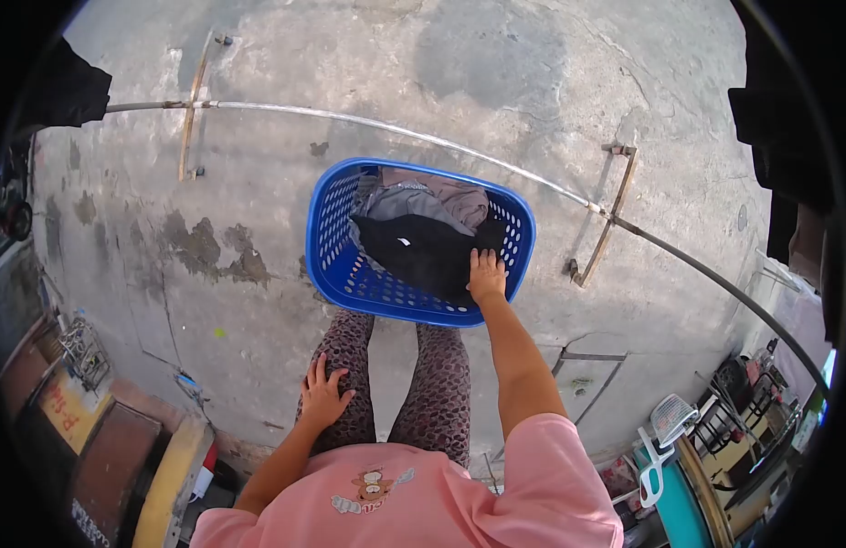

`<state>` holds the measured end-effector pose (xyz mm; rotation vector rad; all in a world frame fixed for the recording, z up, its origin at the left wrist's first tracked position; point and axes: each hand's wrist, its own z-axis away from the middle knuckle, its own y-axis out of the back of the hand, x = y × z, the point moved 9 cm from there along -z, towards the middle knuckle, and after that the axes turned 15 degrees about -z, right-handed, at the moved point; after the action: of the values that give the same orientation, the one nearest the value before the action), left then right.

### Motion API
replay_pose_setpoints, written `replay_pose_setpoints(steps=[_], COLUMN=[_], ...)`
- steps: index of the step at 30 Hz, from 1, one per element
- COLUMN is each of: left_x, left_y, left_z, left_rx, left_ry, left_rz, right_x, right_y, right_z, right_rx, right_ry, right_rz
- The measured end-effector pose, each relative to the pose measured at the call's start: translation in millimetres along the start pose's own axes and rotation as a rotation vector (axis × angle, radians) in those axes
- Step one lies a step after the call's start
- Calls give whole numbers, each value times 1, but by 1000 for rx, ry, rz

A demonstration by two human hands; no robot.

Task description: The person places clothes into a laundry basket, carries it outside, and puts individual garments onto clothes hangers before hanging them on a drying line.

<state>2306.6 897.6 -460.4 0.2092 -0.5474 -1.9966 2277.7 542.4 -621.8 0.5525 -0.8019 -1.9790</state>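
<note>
Clearly, from where I watch, the blue basket (368, 307) sits just in front of the patterned trousers (441, 388), near the middle of my view. It seems to stand on the concrete floor (286, 201), though its underside is hidden from me. Inside, a black cloth (409, 256) with a small white mark (404, 242) lies on top, against a grey cloth (409, 199) and a brownish-pink one (464, 196) toward the far side.

I have the right hand (488, 274) reaching over the near rim, its fingers laid on the black cloth at the basket's right end; I can't make out whether they pinch any fabric. The left hand (324, 395) holds nothing, resting on the left thigh with its fingers spread. Beyond the basket, a pale metal pole (368, 121) curves across my view between two narrow crossbars (608, 224).
</note>
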Motion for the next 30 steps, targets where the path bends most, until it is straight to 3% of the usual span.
replay_pose_setpoints(steps=[3, 5, 7, 8, 9, 11, 13, 15, 16, 18, 20, 23, 24, 25, 27, 30], left_x=[-3, -3, -1, 2, 4, 8, 31, 68, 86, 119, 132, 118, 111, 113, 135, 171], left_y=[2, 5, 8, 9, 9, 15, 29, 60, 82, 132, 199, 245, 271, 293, 333, 357], left_z=[2, 7, 4, 2, -2, -11, -26, -30, -31, -19, 7, 17, 36, 47, 88, 135], left_rx=[75, 105, 151, 163, 172, 196, 181, 291, 276, 278, 603, 663, 915, 934, 969, 1086], left_ry=[-6, -13, -36, -40, -39, -40, -170, -368, -409, -466, -535, -499, -559, -582, -837, -1063], left_rz=[-27, -21, -9, -4, -10, -17, 349, 424, 466, 505, 600, 741, 769, 765, 578, 245], right_x=[13, 9, 17, 16, 15, -8, -24, -46, -53, -69, -82, -86, -84, -83, -84, -108], right_y=[-43, -48, -48, -26, -5, 65, 112, 168, 191, 220, 267, 322, 340, 358, 377, 410], right_z=[1, 7, 15, 18, 24, 51, 81, 116, 131, 164, 191, 220, 229, 239, 250, 274], right_rx=[-377, -365, -365, -197, -183, -204, -170, -82, -59, -163, -48, 204, 321, 434, 490, 633], right_ry=[-53, -5, -254, -168, -160, -105, -46, 86, 104, -1, 119, 261, 346, 421, 372, 558], right_rz=[47, -62, -811, -964, -957, -1312, -1374, -1666, -1656, -2074, -2059, -1969, -1839, -1704, -1598, -1426])
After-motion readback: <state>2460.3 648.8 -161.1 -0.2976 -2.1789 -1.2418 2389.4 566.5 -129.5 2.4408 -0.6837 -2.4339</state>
